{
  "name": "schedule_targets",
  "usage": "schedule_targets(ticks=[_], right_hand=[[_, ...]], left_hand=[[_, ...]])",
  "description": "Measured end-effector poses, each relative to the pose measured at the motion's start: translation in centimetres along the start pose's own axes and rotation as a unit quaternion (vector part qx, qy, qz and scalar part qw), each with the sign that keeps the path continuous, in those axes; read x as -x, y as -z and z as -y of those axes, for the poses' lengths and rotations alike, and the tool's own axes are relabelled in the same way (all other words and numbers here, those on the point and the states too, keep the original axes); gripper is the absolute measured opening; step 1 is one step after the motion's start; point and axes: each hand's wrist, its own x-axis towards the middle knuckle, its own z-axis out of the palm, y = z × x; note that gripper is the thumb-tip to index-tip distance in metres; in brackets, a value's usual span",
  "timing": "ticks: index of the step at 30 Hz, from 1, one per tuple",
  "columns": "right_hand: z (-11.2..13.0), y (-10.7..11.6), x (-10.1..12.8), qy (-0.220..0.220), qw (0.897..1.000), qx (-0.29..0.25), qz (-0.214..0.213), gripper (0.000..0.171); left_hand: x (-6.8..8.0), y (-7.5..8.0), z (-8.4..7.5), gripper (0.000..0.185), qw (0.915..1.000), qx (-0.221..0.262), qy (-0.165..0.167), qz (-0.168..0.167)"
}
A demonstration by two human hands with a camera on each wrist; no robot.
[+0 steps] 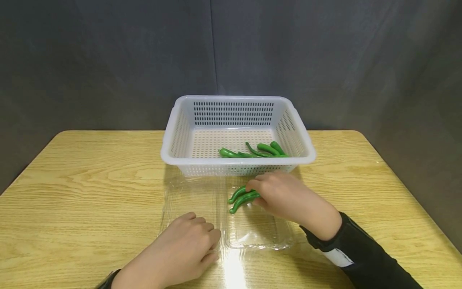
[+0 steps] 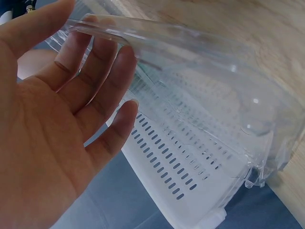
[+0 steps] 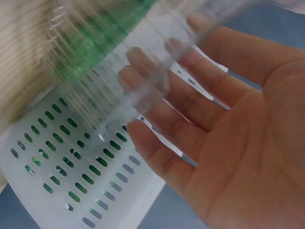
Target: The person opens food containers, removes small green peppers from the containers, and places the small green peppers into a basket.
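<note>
My right hand (image 1: 285, 196) is reaching into the right half of the clear plastic clamshell box (image 1: 227, 212), with its fingertips (image 1: 252, 185) touching two green chili peppers (image 1: 242, 196) that are lying side by side in that half. In the head view the fingers are bending down over the stem ends of the peppers; whether they are actually pinching them I cannot tell, and in the right wrist view the fingers (image 3: 157, 90) are lying nearly straight behind the blurred clear plastic, with a green smear of pepper (image 3: 90, 43) showing through it. My left hand (image 1: 180, 251) is resting relaxed on the near edge of the box's left half, palm down, with its fingers (image 2: 90, 86) lying straight against the clear rim and grasping nothing. The box is lying open and flat on the wooden table (image 1: 72, 192), just in front of a white perforated plastic basket (image 1: 238, 132). Inside the basket, toward its near right corner, more green chili peppers (image 1: 256, 151) are lying in a loose cluster. A dark grey backdrop (image 1: 108, 60) is hanging behind the table.
</note>
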Motion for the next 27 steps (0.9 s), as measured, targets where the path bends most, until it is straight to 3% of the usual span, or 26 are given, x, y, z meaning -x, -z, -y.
schedule_targets(ticks=[27], right_hand=[[-0.3, -1.6, -0.5, -0.006, 1.000, 0.009, 0.027, 0.017]], left_hand=[[0.0, 0.1, 0.0, 0.036, 0.9999, 0.010, 0.004, 0.002]])
